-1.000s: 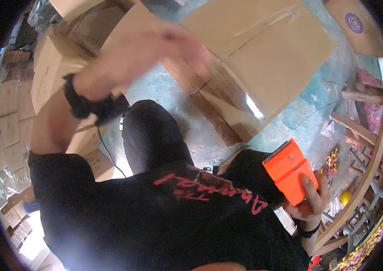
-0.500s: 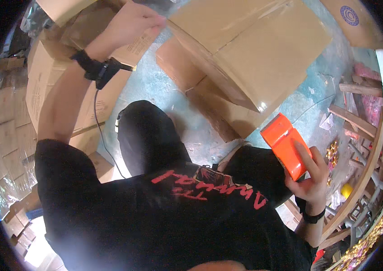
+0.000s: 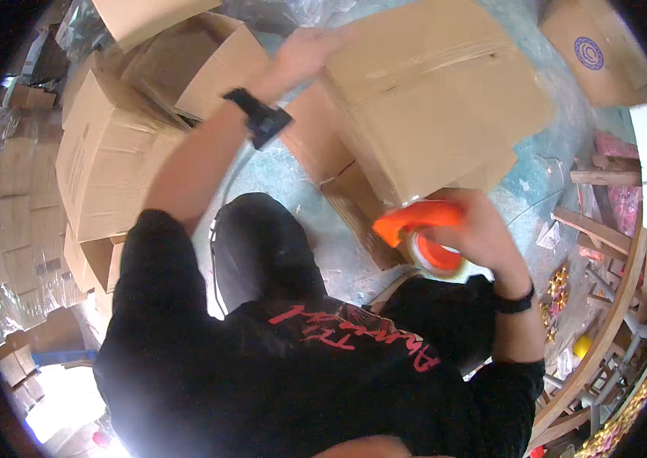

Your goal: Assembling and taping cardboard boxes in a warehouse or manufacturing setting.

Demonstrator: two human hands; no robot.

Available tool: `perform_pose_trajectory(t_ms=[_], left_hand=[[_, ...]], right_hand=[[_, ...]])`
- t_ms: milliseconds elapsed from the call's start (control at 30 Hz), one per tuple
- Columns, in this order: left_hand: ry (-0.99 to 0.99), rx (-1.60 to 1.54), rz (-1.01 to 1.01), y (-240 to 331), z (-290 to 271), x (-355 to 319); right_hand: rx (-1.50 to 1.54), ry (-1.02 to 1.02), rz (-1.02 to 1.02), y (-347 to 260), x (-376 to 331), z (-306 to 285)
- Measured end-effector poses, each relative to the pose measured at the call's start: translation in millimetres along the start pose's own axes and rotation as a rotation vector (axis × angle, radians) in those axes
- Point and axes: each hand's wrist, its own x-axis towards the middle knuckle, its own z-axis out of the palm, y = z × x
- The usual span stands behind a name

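Observation:
My right hand (image 3: 484,233) is closed around an orange tape dispenser (image 3: 407,217), with a roll of tape (image 3: 436,253) showing below its body. The dispenser is at the near edge of a large brown cardboard box (image 3: 438,107); I cannot tell whether they touch. A taped seam runs across the box's top face. At the box's far left corner is my left hand (image 3: 300,59), its fingers smeared by motion and reaching onto the cardboard. A brown side flap (image 3: 339,168) stretches along the box's left side.
Open cardboard boxes (image 3: 117,160) stand on the left, with flattened cardboard stacks (image 3: 22,191) behind them. Another carton (image 3: 595,53) with a round blue mark sits at the far right. Wooden frames (image 3: 606,320) and gold tinsel (image 3: 556,294) line the right side.
My left hand has moved right, from beside the box to its far left corner. My right hand has swung the tape dispenser left and turned it to lie at the box's near edge.

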Motion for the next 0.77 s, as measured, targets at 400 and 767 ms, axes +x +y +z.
perform_pose_trajectory(t_ms=[400, 767], left_hand=[[0.221, -0.235, 0.295, 61, 172, -81], [0.128, -0.323, 0.506, 31, 179, -54]], right_hand=[[-0.328, -0.058, 0.007, 26, 64, 64], [0.001, -0.222, -0.47, -4, -10, -41]])
